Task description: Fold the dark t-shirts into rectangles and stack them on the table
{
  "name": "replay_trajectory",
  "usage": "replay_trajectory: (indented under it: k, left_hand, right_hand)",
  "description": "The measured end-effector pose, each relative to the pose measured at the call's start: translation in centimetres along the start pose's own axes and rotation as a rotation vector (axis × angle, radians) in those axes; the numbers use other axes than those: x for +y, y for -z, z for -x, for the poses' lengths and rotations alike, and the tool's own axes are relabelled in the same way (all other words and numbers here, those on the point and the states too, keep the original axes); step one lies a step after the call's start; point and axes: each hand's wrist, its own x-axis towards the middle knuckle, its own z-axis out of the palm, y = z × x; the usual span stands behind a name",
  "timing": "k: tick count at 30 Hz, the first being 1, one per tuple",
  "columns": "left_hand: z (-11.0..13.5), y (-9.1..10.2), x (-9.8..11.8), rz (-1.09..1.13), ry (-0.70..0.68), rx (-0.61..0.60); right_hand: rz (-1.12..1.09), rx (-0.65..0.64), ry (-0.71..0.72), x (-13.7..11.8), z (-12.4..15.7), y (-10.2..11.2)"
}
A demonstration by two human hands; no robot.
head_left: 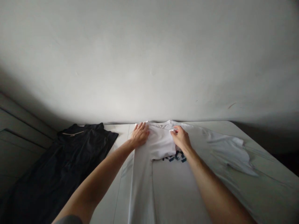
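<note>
A white T-shirt point(173, 183) with dark blue lettering lies spread on a white table point(268, 174), its collar toward the wall. Its left sleeve is folded inward over the chest. My left hand point(140, 134) rests flat on the shoulder fold, fingers stretched out. My right hand point(181, 138) pinches the edge of the folded sleeve near the collar. The shirt's other sleeve point(231, 152) lies crumpled out to the right.
A dark navy garment point(63, 168) lies spread over the table's left side, collar toward the wall. A plain white wall point(149, 62) stands right behind the table. Grey panelling point(16, 130) shows at the far left.
</note>
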Motion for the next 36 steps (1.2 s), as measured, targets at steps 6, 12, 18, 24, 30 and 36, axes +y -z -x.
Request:
replay_trajectory:
  k: [6,12,18,24,30,36]
  left_hand:
    - [0.3,-0.3,1.0,-0.032,0.079,-0.085]
    - [1.6,-0.9,2.9,-0.009,-0.017,-0.036]
    - [2.0,-1.5,2.6,0.031,0.011,-0.097]
    - [1.9,-1.3,2.6,0.02,0.016,-0.12]
    - [2.0,-1.5,2.6,0.018,0.021,-0.096]
    - [1.9,-1.6,2.4,0.022,0.018,-0.103]
  right_hand:
    - [0.094,-0.003,0.132,-1.1,0.0,3.5]
    - [0.266,-0.469,0.088,-1.1,2.5,6.9]
    - [-0.324,-0.597,-0.103,0.1,7.7,6.6]
    - [-0.47,-0.447,-0.156,-0.8,8.8,4.5]
    - [-0.419,-0.297,-0.056,-1.7,8.9,3.6]
    - [-0.26,-0.22,-0.176,-1.3,10.2,3.3]
